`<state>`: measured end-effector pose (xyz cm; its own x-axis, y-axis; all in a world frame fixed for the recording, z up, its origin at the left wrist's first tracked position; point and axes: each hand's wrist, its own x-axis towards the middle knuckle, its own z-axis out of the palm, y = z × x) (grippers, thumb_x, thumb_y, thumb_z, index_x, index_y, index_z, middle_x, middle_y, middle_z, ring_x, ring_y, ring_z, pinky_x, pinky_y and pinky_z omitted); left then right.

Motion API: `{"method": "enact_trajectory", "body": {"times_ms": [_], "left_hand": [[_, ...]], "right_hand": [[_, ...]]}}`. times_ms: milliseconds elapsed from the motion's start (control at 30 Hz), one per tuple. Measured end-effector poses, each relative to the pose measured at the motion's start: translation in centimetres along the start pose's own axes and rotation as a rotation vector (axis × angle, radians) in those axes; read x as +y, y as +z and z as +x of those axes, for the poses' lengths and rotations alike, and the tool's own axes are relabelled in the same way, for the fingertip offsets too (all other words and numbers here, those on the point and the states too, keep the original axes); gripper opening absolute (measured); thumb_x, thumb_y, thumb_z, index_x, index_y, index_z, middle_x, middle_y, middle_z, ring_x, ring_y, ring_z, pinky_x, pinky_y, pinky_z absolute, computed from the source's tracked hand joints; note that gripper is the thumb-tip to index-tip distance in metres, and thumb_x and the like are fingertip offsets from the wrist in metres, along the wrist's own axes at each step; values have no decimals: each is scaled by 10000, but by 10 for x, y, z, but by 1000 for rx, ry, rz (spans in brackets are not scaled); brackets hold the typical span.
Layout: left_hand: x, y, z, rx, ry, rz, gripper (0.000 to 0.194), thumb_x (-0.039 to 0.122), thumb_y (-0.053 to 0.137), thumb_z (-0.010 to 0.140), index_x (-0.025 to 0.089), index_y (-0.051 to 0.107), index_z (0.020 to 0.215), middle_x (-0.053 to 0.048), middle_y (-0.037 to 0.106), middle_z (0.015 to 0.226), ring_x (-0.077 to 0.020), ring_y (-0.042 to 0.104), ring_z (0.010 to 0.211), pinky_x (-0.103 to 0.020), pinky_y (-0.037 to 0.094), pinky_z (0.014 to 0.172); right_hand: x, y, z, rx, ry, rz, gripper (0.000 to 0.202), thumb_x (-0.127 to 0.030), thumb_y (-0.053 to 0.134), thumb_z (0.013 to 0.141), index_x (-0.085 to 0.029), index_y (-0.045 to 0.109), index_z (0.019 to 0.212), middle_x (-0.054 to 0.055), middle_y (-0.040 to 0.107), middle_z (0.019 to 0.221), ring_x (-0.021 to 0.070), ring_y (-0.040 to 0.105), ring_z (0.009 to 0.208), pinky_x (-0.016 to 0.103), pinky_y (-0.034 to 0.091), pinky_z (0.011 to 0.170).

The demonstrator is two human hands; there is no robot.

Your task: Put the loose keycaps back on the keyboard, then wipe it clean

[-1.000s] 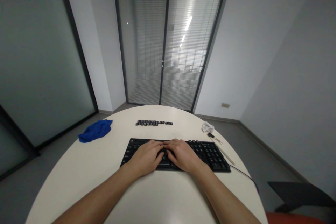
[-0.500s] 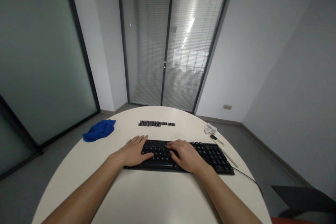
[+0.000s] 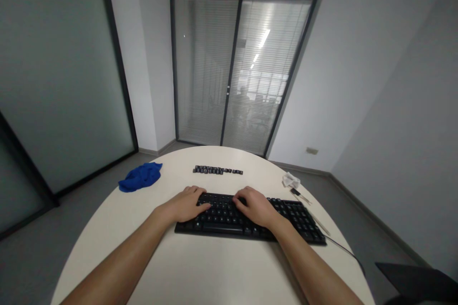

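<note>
A black keyboard [image 3: 223, 227] lies across the pale round table [image 3: 200, 271]. Over its left end rests my left hand [image 3: 188, 204], fingers apart and thumb reaching over the keys, holding nothing. My right hand [image 3: 253, 206] is on the keys right of the middle, its fingers curled downward with the thumb pointing left; whether anything is under the fingertips is hidden. Beyond the keyboard, loose black keycaps [image 3: 208, 170] are lined up in rows, with a few more to their right.
A blue cloth [image 3: 141, 177] lies at the left edge. Near the right edge are a crumpled white tissue [image 3: 291, 180], a small brush [image 3: 296, 192] and a thin pale stick [image 3: 320, 223]. The keyboard cable [image 3: 343, 248] runs off the right side.
The view has shifted slightly, so the table items appear a little farther right. My right hand's fingers are more curled, and my left hand has drawn up a little, uncovering the keyboard's lower left.
</note>
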<state>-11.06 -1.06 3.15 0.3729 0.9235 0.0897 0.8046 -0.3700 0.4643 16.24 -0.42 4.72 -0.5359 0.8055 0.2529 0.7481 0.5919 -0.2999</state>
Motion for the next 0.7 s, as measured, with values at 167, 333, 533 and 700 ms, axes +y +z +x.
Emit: {"method": "enact_trajectory", "body": {"times_ms": [167,333,533,700], "left_hand": [[7,-1,0,60,116,54,343,379,570,853,189,611,1135,-124,654,1192,-306,572,1154,-438,429,1034],[7,-1,2,43,190,38,319,292,552,842,193,589,1143,-106,641,1170,-275,577,1110,-409,453,991],[5,-1,4,39,214,49,341,293,555,844,203,589,1171,-97,634,1155,-278,568,1094,-417,449,986],[5,-1,5,42,220,37,341,279,573,827,211,590,1161,-87,635,1138,-278,565,1081,-410,455,972]], "right_hand": [[4,4,35,-21,110,-138,207,-286,530,955,-216,723,984,46,734,965,190,648,935,274,451,829],[18,17,76,-14,235,-204,245,-235,529,930,-178,689,1105,98,731,1051,225,662,991,294,463,828],[20,28,107,-49,328,-266,310,-289,537,921,-195,648,1195,127,718,1089,252,674,993,323,482,805],[16,34,123,-76,351,-306,335,-297,535,916,-202,629,1223,147,719,1062,272,686,964,364,490,805]]}}
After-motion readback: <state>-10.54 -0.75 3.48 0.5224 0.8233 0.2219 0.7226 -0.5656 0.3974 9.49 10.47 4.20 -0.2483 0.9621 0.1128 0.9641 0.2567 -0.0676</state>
